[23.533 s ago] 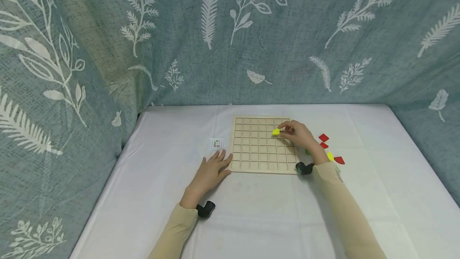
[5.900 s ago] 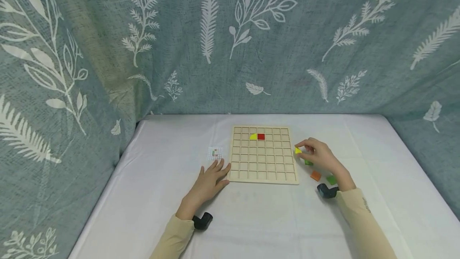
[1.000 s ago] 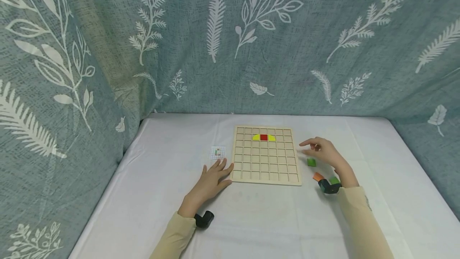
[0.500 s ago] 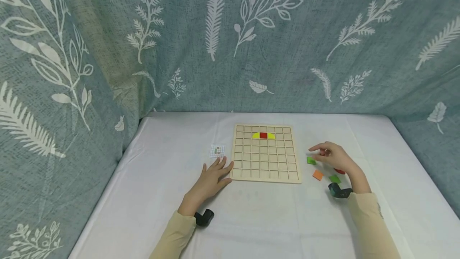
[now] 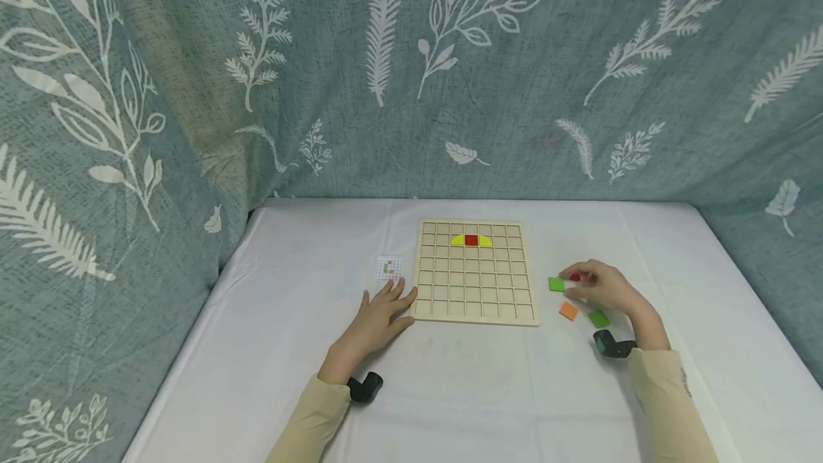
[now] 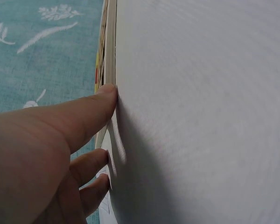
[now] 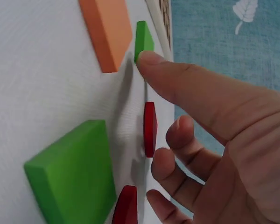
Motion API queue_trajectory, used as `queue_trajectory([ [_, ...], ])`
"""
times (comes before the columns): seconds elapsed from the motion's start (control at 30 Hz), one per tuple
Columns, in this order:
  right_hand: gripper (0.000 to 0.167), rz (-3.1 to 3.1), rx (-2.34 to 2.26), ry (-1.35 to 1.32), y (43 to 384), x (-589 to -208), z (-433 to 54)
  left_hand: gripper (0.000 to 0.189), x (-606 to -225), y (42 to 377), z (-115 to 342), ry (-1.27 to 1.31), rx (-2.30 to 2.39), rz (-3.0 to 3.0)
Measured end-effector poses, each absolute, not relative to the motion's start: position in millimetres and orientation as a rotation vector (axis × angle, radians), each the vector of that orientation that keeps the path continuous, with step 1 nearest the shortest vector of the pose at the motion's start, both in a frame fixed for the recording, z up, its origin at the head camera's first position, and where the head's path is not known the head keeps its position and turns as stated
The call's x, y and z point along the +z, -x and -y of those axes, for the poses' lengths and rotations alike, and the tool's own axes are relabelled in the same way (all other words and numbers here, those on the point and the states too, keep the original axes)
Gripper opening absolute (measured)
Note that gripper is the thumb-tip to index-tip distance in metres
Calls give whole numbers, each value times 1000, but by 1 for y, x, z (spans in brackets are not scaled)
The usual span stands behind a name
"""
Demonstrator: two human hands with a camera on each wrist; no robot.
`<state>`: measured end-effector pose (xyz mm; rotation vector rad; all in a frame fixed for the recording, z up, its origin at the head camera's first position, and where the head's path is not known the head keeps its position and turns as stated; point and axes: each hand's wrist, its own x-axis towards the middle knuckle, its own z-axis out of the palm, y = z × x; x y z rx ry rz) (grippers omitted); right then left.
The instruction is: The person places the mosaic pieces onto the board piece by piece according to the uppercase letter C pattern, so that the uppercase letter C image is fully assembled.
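Note:
My left hand (image 5: 376, 320) lies with spread fingers at the left edge of a wooden grid board (image 5: 472, 279); in the left wrist view its thumb (image 6: 105, 100) touches the board's side. Two yellow rounded pieces flank a red square tile (image 5: 471, 240) in the board's upper part. To the right of the board, my right hand (image 5: 601, 288) hovers with bent fingers over loose pieces, thumb and index finger apart. Its thumb tip meets a green tile (image 7: 143, 39) in the right wrist view, while a red piece (image 7: 150, 128) lies beneath the fingers.
A small printed grid card (image 5: 388, 264) lies left of the board, just beyond the left fingertips. Near the right wrist are an orange tile (image 5: 569, 311) and a second green tile (image 5: 599, 318). A patterned curtain (image 5: 411, 91) hangs behind the white-covered table (image 5: 450, 391).
Since the oldest frames, a yellow piece, a red square and another yellow piece have come onto the board. In the last second my right hand moves right and nearer; my left stays put.

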<state>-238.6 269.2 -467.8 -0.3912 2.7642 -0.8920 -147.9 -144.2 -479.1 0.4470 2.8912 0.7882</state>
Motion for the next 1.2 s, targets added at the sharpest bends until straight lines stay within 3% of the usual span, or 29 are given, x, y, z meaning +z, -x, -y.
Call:
queue_trajectory([
  [1.2, 25, -2896, -933, 533, 236, -465, -257, 52, -478, 148, 146, -475, 806, -2892],
])
